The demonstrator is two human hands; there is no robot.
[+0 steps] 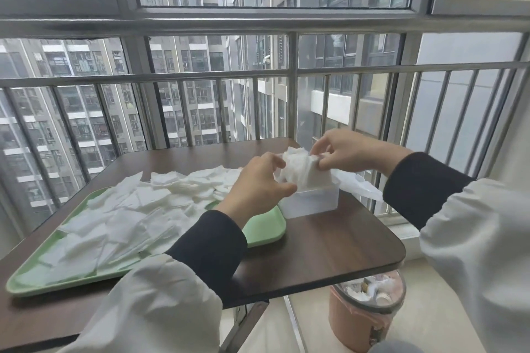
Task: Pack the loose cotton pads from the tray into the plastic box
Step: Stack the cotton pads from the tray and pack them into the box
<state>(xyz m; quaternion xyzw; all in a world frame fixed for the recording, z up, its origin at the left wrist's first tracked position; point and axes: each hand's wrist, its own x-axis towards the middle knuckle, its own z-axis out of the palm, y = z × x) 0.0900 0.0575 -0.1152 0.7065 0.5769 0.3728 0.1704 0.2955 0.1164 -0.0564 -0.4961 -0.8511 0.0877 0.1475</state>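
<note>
Head view: left hand (262, 180) and right hand (341, 152) pinch a wad of cotton pads (301, 173), likely squeezing it to fit the plastic box (311, 205). That box sits near the table's (329, 249) right edge.

I count one table (329, 246), one tray (266, 226), one box (309, 203), one bin (361, 321), two hands, my left hand (258, 183) and right hand (347, 152), and pads (129, 218) beyond counting.

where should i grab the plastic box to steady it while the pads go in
Likely the box by its flat side walls, low down, coming from the near right. Those faces are bare and upright, while the pads bulge over its open top and the tray sits close on its left.
</note>
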